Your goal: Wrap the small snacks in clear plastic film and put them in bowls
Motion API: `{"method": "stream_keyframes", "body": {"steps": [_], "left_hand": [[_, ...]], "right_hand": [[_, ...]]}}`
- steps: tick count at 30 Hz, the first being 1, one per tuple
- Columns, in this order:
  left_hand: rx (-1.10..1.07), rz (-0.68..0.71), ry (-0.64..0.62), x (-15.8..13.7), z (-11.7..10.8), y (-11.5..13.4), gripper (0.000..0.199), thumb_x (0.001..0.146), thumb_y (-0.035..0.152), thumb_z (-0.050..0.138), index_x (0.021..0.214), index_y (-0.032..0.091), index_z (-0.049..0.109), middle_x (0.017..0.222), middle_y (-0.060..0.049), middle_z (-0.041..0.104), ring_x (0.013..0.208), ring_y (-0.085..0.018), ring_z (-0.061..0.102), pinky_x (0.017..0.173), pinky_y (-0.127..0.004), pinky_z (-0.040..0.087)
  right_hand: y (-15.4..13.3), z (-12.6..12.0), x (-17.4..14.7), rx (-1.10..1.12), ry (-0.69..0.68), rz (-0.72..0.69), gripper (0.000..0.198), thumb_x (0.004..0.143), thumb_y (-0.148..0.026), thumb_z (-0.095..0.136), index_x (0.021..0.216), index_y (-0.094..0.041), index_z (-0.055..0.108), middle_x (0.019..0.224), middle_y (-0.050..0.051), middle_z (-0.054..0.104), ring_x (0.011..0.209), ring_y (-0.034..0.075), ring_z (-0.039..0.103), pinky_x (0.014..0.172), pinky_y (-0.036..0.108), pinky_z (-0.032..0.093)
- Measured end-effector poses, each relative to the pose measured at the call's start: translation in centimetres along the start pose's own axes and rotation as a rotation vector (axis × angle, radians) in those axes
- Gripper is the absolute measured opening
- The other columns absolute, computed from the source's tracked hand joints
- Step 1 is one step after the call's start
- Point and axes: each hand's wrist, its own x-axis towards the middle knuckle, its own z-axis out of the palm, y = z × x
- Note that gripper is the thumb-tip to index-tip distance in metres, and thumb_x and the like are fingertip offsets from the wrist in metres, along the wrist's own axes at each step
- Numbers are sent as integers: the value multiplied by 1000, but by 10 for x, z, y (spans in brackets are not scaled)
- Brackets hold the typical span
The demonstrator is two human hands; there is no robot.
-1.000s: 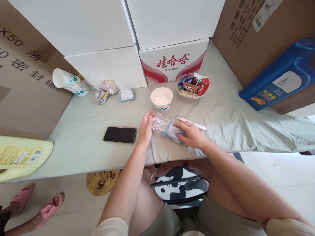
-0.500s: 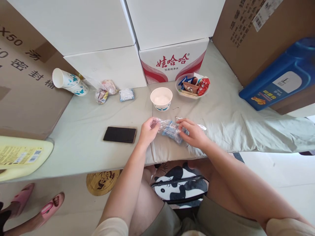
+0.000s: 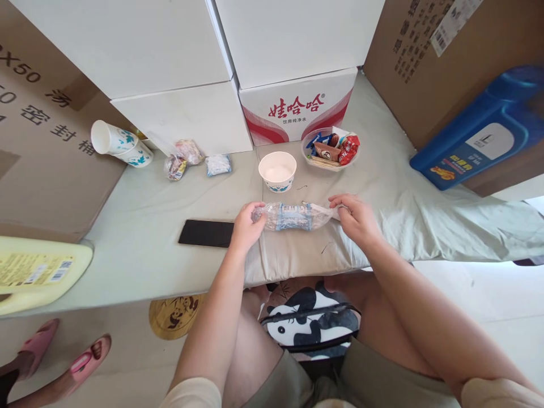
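A clear plastic bag (image 3: pixel 294 217) with a blue printed band is stretched sideways just in front of the paper bowl. My left hand (image 3: pixel 249 225) is closed on its bunched left end. At the other end, my right hand (image 3: pixel 355 218) pinches the gathered plastic. The white paper bowl (image 3: pixel 277 171) with a blue leaf pattern stands upright behind the bag; something whitish shows inside. Partly behind the bag, near my right hand, lies a thin white piece I cannot make out. A black phone (image 3: pixel 205 233) lies flat just left of my left hand.
A clear tub (image 3: pixel 330 148) of wrapped snacks stands at the back right. Paper cups (image 3: pixel 122 144), small bagged items (image 3: pixel 183 158) and a blue-white packet (image 3: pixel 219 165) are at the back left. A blue bottle (image 3: pixel 476 136) leans right; boxes line the back. Another person's slippered feet (image 3: pixel 83 362) show lower left.
My right hand has moved right, away from my left hand. The bag, crumpled before, is now pulled out long and straight between both hands.
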Motion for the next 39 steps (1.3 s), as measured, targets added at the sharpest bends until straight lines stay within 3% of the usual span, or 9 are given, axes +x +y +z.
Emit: {"method": "stream_keyframes", "body": {"steps": [5,12,16,21,27,30,32,35,39], "left_hand": [[31,48,70,0,-5,3,14,83,26,63,87,20,75,109,-10,70,101,-22,68,84,-34,56],[-80,271,290,-6,-14,19,20,88,37,63,87,22,75,100,-6,72,102,-20,67,97,-36,53],[-300,179,229,-17,-21,25,16,84,33,63,77,20,69,82,-3,71,64,-13,63,62,-28,53],[-343,14,-45,-28,-35,25,15,76,28,60,63,20,64,50,3,52,38,-7,36,40,-23,25],[-262,3,46,-24,-36,23,15,74,28,57,62,20,61,53,2,56,41,-8,34,42,-23,24],[-119,45,69,-19,-33,24,14,78,28,57,69,20,64,66,-1,65,53,-12,52,51,-25,42],[51,142,59,-18,-29,26,11,78,27,61,82,20,69,98,-6,74,86,-19,68,78,-31,54],[219,262,-194,-20,-20,29,34,78,26,66,111,21,69,143,-9,58,131,-25,56,112,-39,44],[241,209,-479,-23,-7,31,46,81,28,68,127,22,64,141,-9,60,126,-24,60,110,-38,46]], "right_hand": [[-1,9,-3,-151,-136,-21,28,87,-37,59,108,-22,68,97,8,75,98,30,66,87,44,47],[-10,7,-3,-209,20,-142,17,90,-29,55,81,-24,69,89,9,71,98,28,64,88,43,44],[-23,-3,-9,-97,74,-277,16,90,-27,51,79,-25,63,90,8,73,101,27,66,89,42,45],[-25,-10,-14,-56,-138,-327,18,89,-31,49,82,-23,64,68,3,68,65,19,62,77,37,42],[-16,-15,-15,-105,-475,-302,39,98,-38,39,82,-22,71,63,3,68,59,16,59,64,30,38],[-20,-11,-17,-242,-615,-208,35,96,-36,44,85,-24,75,66,2,70,60,16,60,60,29,36],[-27,-8,-18,-361,-675,-144,30,94,-34,48,96,-28,76,73,2,73,66,18,64,60,29,35],[-38,-4,-16,-504,-727,-60,30,94,-36,48,104,-31,76,83,2,76,78,21,69,60,29,34],[-43,-3,-15,-586,-643,53,34,95,-38,49,121,-31,70,92,2,78,88,25,70,63,30,37]]}}
